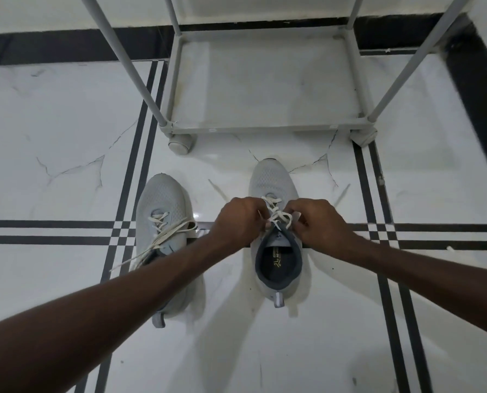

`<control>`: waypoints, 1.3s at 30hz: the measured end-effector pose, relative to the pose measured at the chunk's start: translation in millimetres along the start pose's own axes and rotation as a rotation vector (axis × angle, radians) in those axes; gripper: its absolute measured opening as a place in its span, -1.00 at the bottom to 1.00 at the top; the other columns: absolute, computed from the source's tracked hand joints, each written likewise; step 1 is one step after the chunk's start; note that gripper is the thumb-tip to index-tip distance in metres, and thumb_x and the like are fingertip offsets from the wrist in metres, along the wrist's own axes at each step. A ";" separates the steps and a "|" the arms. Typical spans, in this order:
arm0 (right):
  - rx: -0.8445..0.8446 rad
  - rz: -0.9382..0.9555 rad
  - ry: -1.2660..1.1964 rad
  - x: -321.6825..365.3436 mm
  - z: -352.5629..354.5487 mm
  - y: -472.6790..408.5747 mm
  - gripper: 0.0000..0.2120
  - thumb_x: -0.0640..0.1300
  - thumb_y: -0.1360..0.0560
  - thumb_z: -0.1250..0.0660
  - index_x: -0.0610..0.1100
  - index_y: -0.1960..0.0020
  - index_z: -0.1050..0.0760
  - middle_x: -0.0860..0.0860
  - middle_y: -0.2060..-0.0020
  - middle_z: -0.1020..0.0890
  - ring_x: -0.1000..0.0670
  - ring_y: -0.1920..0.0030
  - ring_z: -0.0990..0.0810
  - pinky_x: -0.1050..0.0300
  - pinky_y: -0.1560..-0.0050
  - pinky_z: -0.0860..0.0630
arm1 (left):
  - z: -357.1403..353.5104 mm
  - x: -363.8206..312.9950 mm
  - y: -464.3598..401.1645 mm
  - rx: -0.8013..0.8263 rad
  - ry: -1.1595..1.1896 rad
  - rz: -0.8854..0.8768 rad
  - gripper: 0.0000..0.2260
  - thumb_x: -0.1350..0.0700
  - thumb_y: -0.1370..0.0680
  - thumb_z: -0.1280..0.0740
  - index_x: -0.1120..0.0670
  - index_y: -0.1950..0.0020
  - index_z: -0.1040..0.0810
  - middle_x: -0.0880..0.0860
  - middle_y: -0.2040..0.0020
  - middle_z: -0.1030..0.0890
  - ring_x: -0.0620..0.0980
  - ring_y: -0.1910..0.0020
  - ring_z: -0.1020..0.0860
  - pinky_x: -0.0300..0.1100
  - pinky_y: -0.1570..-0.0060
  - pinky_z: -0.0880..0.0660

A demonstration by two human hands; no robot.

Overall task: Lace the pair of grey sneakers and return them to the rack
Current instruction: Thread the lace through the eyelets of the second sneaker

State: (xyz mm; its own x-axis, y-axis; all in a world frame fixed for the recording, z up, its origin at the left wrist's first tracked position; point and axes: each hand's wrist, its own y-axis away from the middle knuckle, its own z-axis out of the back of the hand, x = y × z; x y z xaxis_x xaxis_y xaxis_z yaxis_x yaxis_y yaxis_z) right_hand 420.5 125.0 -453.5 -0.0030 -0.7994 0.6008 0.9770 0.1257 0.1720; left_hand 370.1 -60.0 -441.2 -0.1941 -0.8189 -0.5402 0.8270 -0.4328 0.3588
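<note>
Two grey sneakers stand on the white floor, toes pointing at the rack. The right sneaker (273, 182) has a dark collar and a white lace (276, 214) crossed over its tongue. My left hand (238, 219) pinches the lace on the shoe's left side. My right hand (318, 222) pinches it on the right side. Both hands are over the upper eyelets. The left sneaker (163, 202) sits apart, untouched, with its white lace (163, 239) loose and trailing to the floor; my left forearm hides its heel part.
A grey metal rack (265, 127) stands just beyond the shoes, its bottom shelf bare, with slanting posts and round feet. The floor is white marble tile with black stripes. A black skirting band runs along the far wall.
</note>
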 end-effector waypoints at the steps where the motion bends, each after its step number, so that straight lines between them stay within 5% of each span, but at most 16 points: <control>1: -0.005 -0.029 -0.036 -0.4 0.6 -1.2 -0.85 -0.30 -0.44 -0.33 -0.10 0.11 -0.61 0.11 0.33 -0.61 0.17 0.34 -0.54 0.30 0.33 -0.35 | -0.7 0.2 -1.6 -0.006 0.020 0.009 -0.87 0.09 -0.49 -0.44 0.08 0.01 -0.68 0.05 0.07 -0.72 0.02 0.09 -0.64 -0.22 0.12 -0.46; 4: 0.020 -0.080 -0.109 2.2 3.5 -5.5 -0.81 -0.34 -0.41 -0.32 -0.08 0.15 -0.60 0.18 0.41 -0.56 0.26 0.41 -0.54 0.43 0.37 -0.37 | 1.4 5.8 -6.2 0.035 0.114 0.012 -0.89 0.07 -0.46 -0.47 0.07 0.07 -0.66 -0.03 0.14 -0.68 -0.07 0.15 -0.59 -0.27 0.15 -0.42; 10: 0.001 -0.050 -0.161 -1.8 2.9 -9.6 -0.79 -0.33 -0.44 -0.34 -0.06 0.15 -0.66 0.08 0.43 -0.65 0.13 0.42 -0.63 0.20 0.26 -0.57 | 10.3 11.3 -12.2 0.139 0.249 -0.030 -0.72 0.06 -0.36 -0.58 0.04 -0.01 -0.63 -0.08 0.28 -0.67 -0.22 0.34 -0.56 -0.32 0.23 -0.46; 13: 0.001 0.011 -0.075 -5.2 4.9 -13.2 -0.80 -0.31 -0.44 -0.35 -0.07 0.15 -0.69 0.10 0.44 -0.63 0.11 0.42 -0.59 0.21 0.27 -0.51 | 18.5 17.7 -11.1 0.107 0.164 -0.078 -0.85 0.09 -0.37 -0.57 0.07 0.13 -0.66 -0.10 0.33 -0.64 -0.23 0.39 -0.54 -0.43 0.32 -0.41; 17: 0.121 0.080 0.213 -34.2 15.9 -6.6 -0.79 -0.37 -0.36 -0.33 -0.07 0.30 -0.51 -0.02 0.38 -0.60 -0.08 0.33 -0.56 0.15 0.25 -0.36 | 21.4 62.2 1.1 0.069 -0.189 -0.180 -0.85 0.21 -0.40 -0.45 0.08 0.33 -0.55 0.00 0.34 -0.62 0.02 0.34 -0.58 -0.19 0.30 -0.45; 21: 0.246 0.072 0.477 -43.5 10.7 7.8 -0.80 -0.38 -0.41 -0.28 -0.14 0.08 -0.56 -0.07 0.15 -0.64 -0.13 0.12 -0.60 0.11 0.16 -0.38 | 9.6 73.6 9.0 0.090 -0.325 -0.178 -0.93 0.17 -0.42 -0.46 0.09 0.22 -0.59 0.05 0.21 -0.65 0.12 0.24 -0.61 -0.19 0.29 -0.31; 26: 0.187 0.016 0.519 -35.9 15.6 -7.4 -0.71 -0.34 -0.46 -0.28 -0.13 -0.13 -0.54 -0.08 0.04 -0.66 -0.14 0.07 -0.62 0.14 0.17 -0.38 | 26.8 55.5 -10.6 0.065 -0.245 -0.158 -0.84 0.08 -0.44 -0.50 0.07 0.02 -0.66 0.01 0.05 -0.65 0.03 0.08 -0.62 -0.15 0.15 -0.46; 30: 0.011 0.022 0.412 -8.8 1.0 10.6 -0.60 -0.29 -0.42 -0.31 -0.06 -0.23 -0.45 -0.05 -0.01 -0.62 -0.19 0.10 -0.63 0.01 0.17 -0.53 | 11.7 35.2 -2.1 0.034 -0.085 -0.241 -0.75 0.13 -0.43 -0.50 0.06 -0.10 -0.64 0.00 0.03 -0.71 -0.01 0.05 -0.66 -0.08 0.01 -0.55; 34: 0.026 -0.034 0.139 11.5 -3.2 7.0 -0.86 -0.23 -0.48 -0.34 -0.04 -0.01 -0.51 0.00 0.10 -0.63 -0.12 0.13 -0.60 0.05 0.18 -0.49 | 0.3 28.2 -2.5 -0.009 -0.058 -0.192 -0.91 0.20 -0.44 -0.43 0.05 0.10 -0.65 -0.01 0.19 -0.71 0.03 0.18 -0.64 -0.03 0.11 -0.57; 39: 0.024 -0.078 -0.082 6.0 8.6 3.0 -0.87 -0.30 -0.46 -0.36 -0.09 0.16 -0.52 -0.02 0.37 -0.63 -0.02 0.36 -0.57 0.04 0.31 -0.56 | 4.6 25.0 0.2 0.009 0.072 -0.110 -0.95 0.15 -0.46 -0.46 0.07 0.13 -0.61 -0.06 0.23 -0.62 -0.09 0.24 -0.57 -0.33 0.19 -0.47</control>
State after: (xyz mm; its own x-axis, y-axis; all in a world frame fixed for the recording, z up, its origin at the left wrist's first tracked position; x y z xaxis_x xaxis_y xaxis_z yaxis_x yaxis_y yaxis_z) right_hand 421.6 125.6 -442.7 -0.0970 -0.7567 0.6465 0.9679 0.0796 0.2384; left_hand 363.0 -82.3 -451.1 -0.2449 -0.7368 -0.6302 0.7979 -0.5224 0.3008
